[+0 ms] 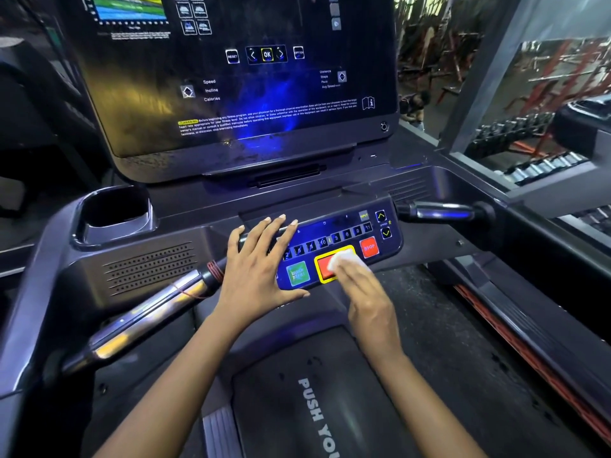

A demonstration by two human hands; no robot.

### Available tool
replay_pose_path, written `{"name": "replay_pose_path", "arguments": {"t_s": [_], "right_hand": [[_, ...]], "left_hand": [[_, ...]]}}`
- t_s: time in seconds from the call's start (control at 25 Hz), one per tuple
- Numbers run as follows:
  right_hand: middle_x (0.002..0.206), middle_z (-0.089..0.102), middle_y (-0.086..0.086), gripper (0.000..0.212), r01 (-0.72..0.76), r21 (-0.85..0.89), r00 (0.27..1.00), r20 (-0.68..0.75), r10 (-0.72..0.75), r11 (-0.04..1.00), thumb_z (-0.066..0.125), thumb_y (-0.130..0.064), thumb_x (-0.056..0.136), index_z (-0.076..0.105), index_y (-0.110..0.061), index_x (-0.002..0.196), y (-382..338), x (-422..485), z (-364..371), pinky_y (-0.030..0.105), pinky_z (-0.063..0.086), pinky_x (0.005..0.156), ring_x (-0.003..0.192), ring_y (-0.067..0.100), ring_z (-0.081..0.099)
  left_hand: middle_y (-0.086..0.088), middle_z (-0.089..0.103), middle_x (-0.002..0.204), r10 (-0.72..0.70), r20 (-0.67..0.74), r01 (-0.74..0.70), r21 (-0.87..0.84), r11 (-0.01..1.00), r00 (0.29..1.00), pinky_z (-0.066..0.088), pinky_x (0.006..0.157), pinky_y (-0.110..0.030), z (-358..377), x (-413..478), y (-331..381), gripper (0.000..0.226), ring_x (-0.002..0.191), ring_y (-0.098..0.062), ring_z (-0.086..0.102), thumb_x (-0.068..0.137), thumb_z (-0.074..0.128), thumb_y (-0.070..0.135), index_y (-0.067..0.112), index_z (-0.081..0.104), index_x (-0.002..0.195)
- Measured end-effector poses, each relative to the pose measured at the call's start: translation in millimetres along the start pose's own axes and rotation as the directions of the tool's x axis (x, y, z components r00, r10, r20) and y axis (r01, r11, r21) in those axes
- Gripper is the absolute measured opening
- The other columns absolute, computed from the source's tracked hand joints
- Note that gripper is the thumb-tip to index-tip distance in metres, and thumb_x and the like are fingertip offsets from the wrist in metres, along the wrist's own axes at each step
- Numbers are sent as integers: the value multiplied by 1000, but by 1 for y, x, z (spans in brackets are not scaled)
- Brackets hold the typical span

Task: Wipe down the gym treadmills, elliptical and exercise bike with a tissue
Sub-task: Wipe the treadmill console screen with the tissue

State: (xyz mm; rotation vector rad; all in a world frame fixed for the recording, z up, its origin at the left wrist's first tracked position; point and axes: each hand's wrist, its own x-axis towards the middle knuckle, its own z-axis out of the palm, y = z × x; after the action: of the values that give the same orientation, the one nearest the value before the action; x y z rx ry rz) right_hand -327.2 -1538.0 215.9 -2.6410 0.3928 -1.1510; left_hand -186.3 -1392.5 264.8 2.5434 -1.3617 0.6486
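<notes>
At the left edge of the frame sits one deep, dark plastic cup holder [114, 209], with a perforated speaker grille [150, 267] just below it and one chrome handlebar [142, 317] slanting down toward the lower left; a thin red band is wound around its black collar. Above, filling the upper middle, is the black glossy console screen [231, 77] of the dark grey treadmill [330, 183], printed with white labels and one yellow-ringed OK key. In the centre, the left hand [259, 272] lies flat on the left part of the control panel [334, 226], its five fingers spread wide and its grip closed on nothing. Just right of it on the panel is one green square quick-start button [298, 274], then one large red button with a yellow border [325, 267]. The right hand [367, 295] presses one small white crumpled tissue [345, 259] onto that red button, fingers held together and flat over the tissue rather than curled round it. Further right stand one smaller red stop button [369, 247], two arrow keys stacked one above the other, and a second chrome handlebar [443, 213]. In the upper right of the frame, racks of dumbbells [515, 130] show.
</notes>
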Motion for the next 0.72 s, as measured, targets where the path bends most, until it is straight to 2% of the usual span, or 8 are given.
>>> {"name": "replay_pose_path", "arguments": {"t_s": [0.08,0.24,0.36,0.44,0.56,0.64,0.72], "right_hand": [[125,60,7,65,-97,-21,995,-25,96,995,40,20,65,61,-4,122,22,8,-6,22,33,107,117,21,54],[125,61,7,67,-125,-8,991,-54,124,992,39,20,62,62,-3,121,20,10,-7,21,33,107,117,17,53],[124,61,9,64,-65,44,995,-79,68,997,45,24,64,62,-2,120,3,5,0,27,35,107,119,18,51],[126,59,9,63,15,43,999,-36,-14,999,51,25,67,60,-3,123,3,13,3,22,31,110,120,21,52],[129,57,8,55,47,44,998,35,-49,998,51,14,73,58,-3,125,16,39,2,17,24,111,120,25,53],[129,57,10,53,19,42,999,45,-21,999,54,-1,73,57,-2,125,27,48,-3,16,24,110,119,25,53],[127,58,11,55,-73,33,997,-18,74,997,40,-10,73,59,0,124,44,46,-8,18,26,109,118,25,53]], "left_hand": [[-5,42,147,1,9,-1,0,1000,1000,20,108,-48,0,0,-1,108,132,-24,41,59,46,83,18,37,145],[-7,42,147,13,19,-13,19,1000,1000,19,108,-50,-1,1,-1,106,131,-26,40,61,41,83,19,31,146],[-9,39,149,32,-15,-31,43,999,999,15,110,-54,-1,1,0,104,136,-26,35,64,40,82,22,25,148],[-9,38,149,71,-46,-69,46,997,996,11,111,-57,-4,5,5,101,138,-26,32,67,39,81,21,27,148],[-11,43,146,139,-55,-136,44,990,989,13,110,-57,-4,20,17,91,135,-29,39,74,36,77,19,32,145],[-12,44,145,137,-21,-136,46,990,990,15,109,-55,-1,27,23,89,134,-30,43,76,34,76,19,33,144],[-13,42,147,125,22,-126,80,989,992,19,109,-52,4,28,24,90,134,-30,42,77,33,76,18,35,146]]}}
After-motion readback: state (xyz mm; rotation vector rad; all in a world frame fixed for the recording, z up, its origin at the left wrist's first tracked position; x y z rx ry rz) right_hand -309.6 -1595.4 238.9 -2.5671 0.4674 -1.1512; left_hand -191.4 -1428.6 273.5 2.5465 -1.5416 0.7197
